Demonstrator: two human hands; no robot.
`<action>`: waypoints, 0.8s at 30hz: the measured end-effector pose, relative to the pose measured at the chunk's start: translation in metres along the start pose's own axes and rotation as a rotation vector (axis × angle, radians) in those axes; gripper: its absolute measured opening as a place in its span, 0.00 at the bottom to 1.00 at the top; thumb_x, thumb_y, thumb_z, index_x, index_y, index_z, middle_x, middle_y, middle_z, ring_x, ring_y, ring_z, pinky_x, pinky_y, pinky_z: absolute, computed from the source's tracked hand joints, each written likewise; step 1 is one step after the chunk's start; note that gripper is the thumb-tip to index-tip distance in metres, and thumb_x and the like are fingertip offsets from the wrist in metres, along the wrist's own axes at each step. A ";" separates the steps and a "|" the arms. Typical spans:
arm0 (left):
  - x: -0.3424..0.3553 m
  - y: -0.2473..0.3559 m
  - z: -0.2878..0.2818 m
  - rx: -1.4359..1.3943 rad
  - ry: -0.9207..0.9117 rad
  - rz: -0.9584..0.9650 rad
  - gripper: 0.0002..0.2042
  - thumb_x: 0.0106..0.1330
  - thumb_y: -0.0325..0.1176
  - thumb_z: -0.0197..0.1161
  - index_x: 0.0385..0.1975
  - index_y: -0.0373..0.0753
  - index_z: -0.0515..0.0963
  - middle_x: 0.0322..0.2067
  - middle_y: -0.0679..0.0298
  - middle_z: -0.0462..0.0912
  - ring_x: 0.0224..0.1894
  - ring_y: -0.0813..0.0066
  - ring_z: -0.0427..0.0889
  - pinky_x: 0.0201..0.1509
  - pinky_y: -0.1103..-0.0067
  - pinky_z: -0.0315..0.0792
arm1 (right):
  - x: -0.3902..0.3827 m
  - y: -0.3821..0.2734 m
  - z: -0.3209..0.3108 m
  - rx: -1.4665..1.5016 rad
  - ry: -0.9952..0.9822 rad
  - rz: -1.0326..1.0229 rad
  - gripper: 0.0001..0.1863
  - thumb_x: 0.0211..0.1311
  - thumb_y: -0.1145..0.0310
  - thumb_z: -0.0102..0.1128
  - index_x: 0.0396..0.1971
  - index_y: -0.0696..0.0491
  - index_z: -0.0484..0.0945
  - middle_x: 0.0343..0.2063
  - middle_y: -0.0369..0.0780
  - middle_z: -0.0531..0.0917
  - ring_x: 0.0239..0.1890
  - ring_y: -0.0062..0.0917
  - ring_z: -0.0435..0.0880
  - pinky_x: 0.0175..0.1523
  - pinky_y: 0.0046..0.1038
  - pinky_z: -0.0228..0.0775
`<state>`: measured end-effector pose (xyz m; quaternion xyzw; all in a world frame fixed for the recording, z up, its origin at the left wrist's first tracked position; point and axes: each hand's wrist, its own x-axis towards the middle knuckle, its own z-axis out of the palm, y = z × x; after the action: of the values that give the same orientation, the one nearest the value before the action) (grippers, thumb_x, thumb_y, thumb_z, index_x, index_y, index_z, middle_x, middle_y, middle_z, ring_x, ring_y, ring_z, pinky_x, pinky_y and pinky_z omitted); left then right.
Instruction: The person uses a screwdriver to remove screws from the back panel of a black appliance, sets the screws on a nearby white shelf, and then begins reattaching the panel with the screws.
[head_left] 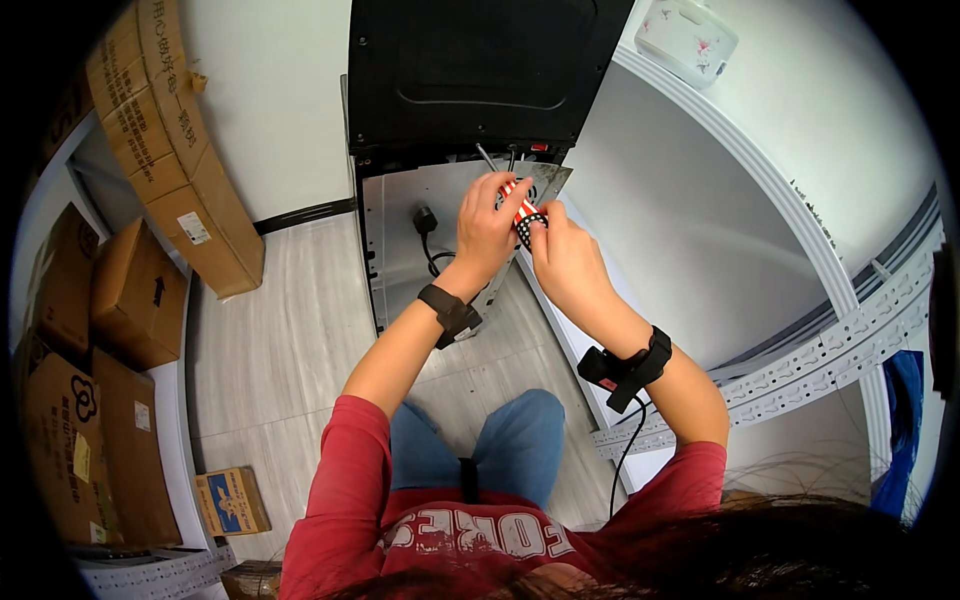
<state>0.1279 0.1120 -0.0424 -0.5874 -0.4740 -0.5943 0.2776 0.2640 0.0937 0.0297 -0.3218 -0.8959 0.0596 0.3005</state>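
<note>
A screwdriver with a red-and-white striped handle and a dotted dark butt is between my two hands. Its thin metal shaft points up and left at the lower edge of a black machine housing. My left hand wraps round the striped front part of the handle. At the butt end, my right hand grips with thumb and fingers. Whether the tip sits in a screw is too small to tell. Behind my hands stands a grey metal panel, partly hidden by them. A black power plug with its cord hangs against that panel.
A red switch sits on the housing's lower edge. White metal shelving curves along the right. At left are a tall cardboard box and a shelf of cartons; a small box lies on the floor. A cable trails from my right wrist.
</note>
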 end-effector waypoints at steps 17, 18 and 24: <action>-0.004 0.005 0.000 -0.025 -0.041 0.048 0.22 0.43 0.23 0.62 0.44 0.41 0.77 0.42 0.58 0.73 0.46 0.59 0.72 0.48 0.68 0.68 | -0.010 -0.004 -0.008 -0.091 -0.027 -0.042 0.20 0.50 0.67 0.64 0.35 0.60 0.63 0.27 0.52 0.78 0.25 0.46 0.79 0.28 0.39 0.71; -0.004 0.006 0.001 -0.022 -0.055 0.055 0.22 0.43 0.23 0.62 0.43 0.41 0.77 0.42 0.58 0.73 0.46 0.59 0.72 0.48 0.68 0.68 | -0.012 -0.002 -0.008 -0.104 -0.035 -0.040 0.20 0.49 0.67 0.64 0.35 0.60 0.63 0.27 0.52 0.78 0.25 0.47 0.79 0.27 0.39 0.71; -0.006 0.016 0.020 -0.078 -0.057 0.113 0.22 0.42 0.20 0.63 0.42 0.41 0.78 0.41 0.58 0.72 0.45 0.58 0.72 0.48 0.69 0.68 | -0.019 0.036 -0.003 -0.142 -0.046 0.012 0.18 0.46 0.70 0.62 0.33 0.60 0.63 0.27 0.51 0.77 0.25 0.48 0.78 0.29 0.40 0.71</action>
<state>0.1517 0.1216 -0.0468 -0.6401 -0.4245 -0.5788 0.2740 0.2965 0.1100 0.0120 -0.3460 -0.9026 0.0050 0.2561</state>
